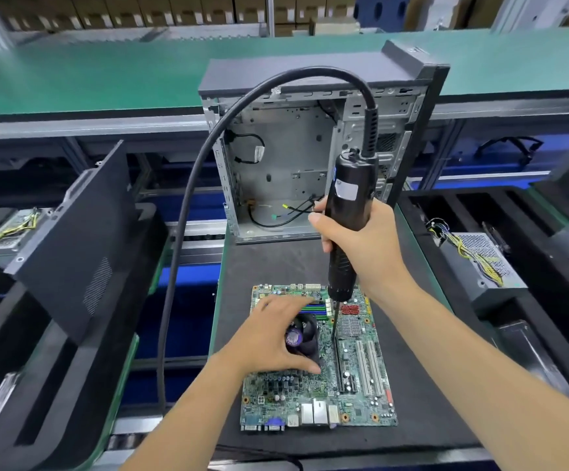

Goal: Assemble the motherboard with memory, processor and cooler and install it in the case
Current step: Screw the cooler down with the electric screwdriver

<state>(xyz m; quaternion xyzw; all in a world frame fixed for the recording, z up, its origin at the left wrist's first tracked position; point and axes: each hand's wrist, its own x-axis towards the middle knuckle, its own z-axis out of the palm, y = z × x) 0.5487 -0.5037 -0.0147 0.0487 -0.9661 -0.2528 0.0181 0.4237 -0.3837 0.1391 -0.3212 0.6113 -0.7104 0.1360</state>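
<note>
Black mat (412, 385) bears motherboard (320, 379); green conveyor (106, 76) behind.

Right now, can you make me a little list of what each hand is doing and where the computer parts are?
left hand: rests on the cooler, fingers spread
right hand: grips the electric screwdriver upright
screwdriver bit: points down beside the cooler
motherboard: flat on the black mat
case: stands open behind the board, no board inside
</note>
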